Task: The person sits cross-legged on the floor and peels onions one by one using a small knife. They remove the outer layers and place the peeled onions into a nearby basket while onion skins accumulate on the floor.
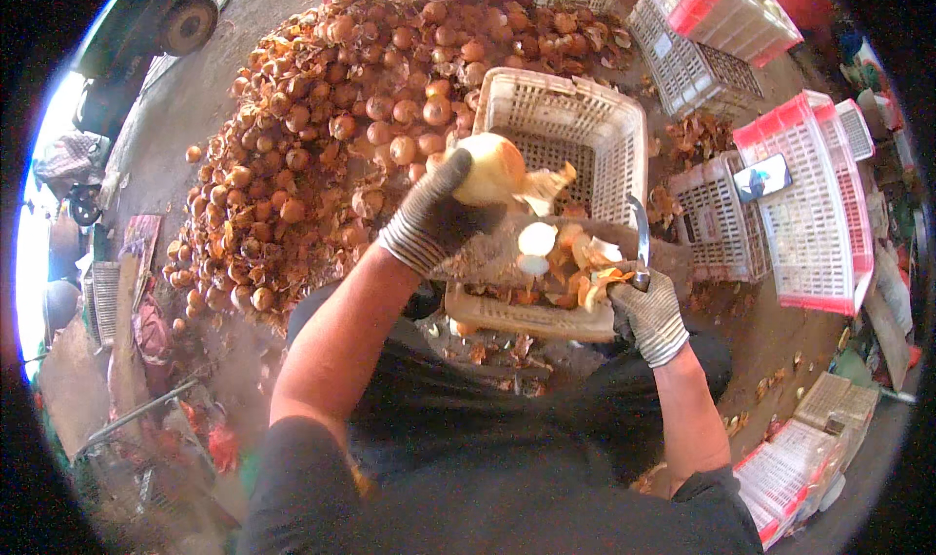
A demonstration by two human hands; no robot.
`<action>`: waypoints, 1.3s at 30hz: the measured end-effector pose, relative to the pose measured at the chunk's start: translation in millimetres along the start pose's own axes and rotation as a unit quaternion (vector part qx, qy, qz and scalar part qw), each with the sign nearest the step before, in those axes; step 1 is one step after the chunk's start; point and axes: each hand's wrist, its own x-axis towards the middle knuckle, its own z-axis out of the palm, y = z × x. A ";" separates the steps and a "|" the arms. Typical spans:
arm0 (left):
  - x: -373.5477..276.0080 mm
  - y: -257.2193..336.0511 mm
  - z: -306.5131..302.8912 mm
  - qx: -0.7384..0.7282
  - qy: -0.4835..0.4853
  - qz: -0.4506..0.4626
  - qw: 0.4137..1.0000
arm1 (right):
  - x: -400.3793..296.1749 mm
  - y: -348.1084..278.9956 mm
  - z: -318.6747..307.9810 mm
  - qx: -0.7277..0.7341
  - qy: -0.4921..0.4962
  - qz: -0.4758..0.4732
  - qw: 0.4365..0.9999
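My left hand point(453, 211), in a dark-palmed glove with a striped cuff, grips a large, partly peeled onion point(490, 169) with loose skin hanging from its right side. The onion is above a white plastic crate point(621, 127). My right hand point(647, 310), gloved alike, holds a small knife with a curved blade point(643, 229) pointing away from me, and a strip of orange-brown onion skin point(601, 283) lies against it. Between the hands, pale cut onion pieces point(537, 239) and skins rest on a board or ledge across the crate, its exact form unclear.
A big heap of unpeeled onions point(292, 160) covers the floor ahead and left. On the right stand white crates point(720, 218) and red-and-white crates point(812, 204), with a phone point(763, 178) on one. A vehicle wheel point(189, 27) shows far left; planks point(126, 335) lie below it.
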 end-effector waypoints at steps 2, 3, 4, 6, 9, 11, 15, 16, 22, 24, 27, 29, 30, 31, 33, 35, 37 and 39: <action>1.9 5.2 0.5 0.071 -0.051 -0.001 0.996 | 18.7 -13.3 10.1 0.027 -0.003 -0.023 0.999; 2.4 10.3 -2.5 0.138 -0.071 -0.002 0.988 | 27.2 -29.5 20.8 0.037 -0.022 0.017 0.999; 5.5 13.3 3.4 0.147 -0.071 0.007 0.986 | 33.3 -46.1 32.1 0.056 -0.036 0.012 0.998; 4.2 18.4 6.6 0.170 -0.028 0.010 0.985 | 51.6 -53.9 49.4 0.060 -0.040 -0.011 0.997; 12.6 18.2 -4.1 0.296 0.018 0.016 0.955 | 80.7 -43.9 67.2 0.038 -0.019 -0.073 0.996; 18.3 15.9 -11.5 0.384 0.036 0.033 0.922 | 93.5 -50.6 64.0 0.013 -0.074 -0.042 0.996; 28.7 13.0 1.8 0.515 0.038 0.031 0.856 | 110.1 -40.4 66.3 0.040 -0.082 -0.115 0.989; 34.0 10.2 5.8 0.536 0.040 0.020 0.843 | 112.7 -39.9 63.2 0.035 -0.086 -0.126 0.988; 41.1 -2.2 25.3 0.628 0.028 0.031 0.777 | 110.8 -58.0 48.7 0.032 -0.129 -0.116 0.984; 39.1 -0.1 26.4 0.638 0.031 0.030 0.769 | 112.1 -49.2 54.8 -0.013 -0.098 -0.172 0.980; 38.9 -5.7 35.6 0.565 0.020 -0.010 0.825 | 108.7 -38.8 49.4 -0.021 -0.110 -0.174 0.978; 38.6 -6.7 39.3 0.609 0.005 -0.024 0.793 | 102.8 -36.9 43.4 -0.027 -0.134 -0.171 0.976; 37.6 -6.4 49.0 0.619 -0.009 -0.016 0.785 | 97.3 -39.7 37.9 -0.034 -0.150 -0.164 0.974; 36.8 -7.9 53.5 0.626 -0.010 -0.028 0.779 | 92.7 -41.6 34.3 -0.041 -0.166 -0.156 0.973; 33.3 -9.3 61.2 0.640 -0.010 -0.051 0.767 | 87.1 -37.1 33.9 -0.058 -0.155 -0.187 0.968; 27.7 -12.7 70.8 0.642 -0.017 -0.059 0.764 | 78.7 -38.7 29.6 -0.114 -0.154 -0.184 0.964; 20.7 -14.1 79.0 0.637 -0.027 -0.073 0.767 | 72.6 -28.3 29.0 -0.089 -0.127 -0.199 0.968; 12.9 -15.6 79.6 0.620 -0.055 -0.069 0.780 | 61.6 -26.1 28.2 -0.071 -0.060 -0.213 0.973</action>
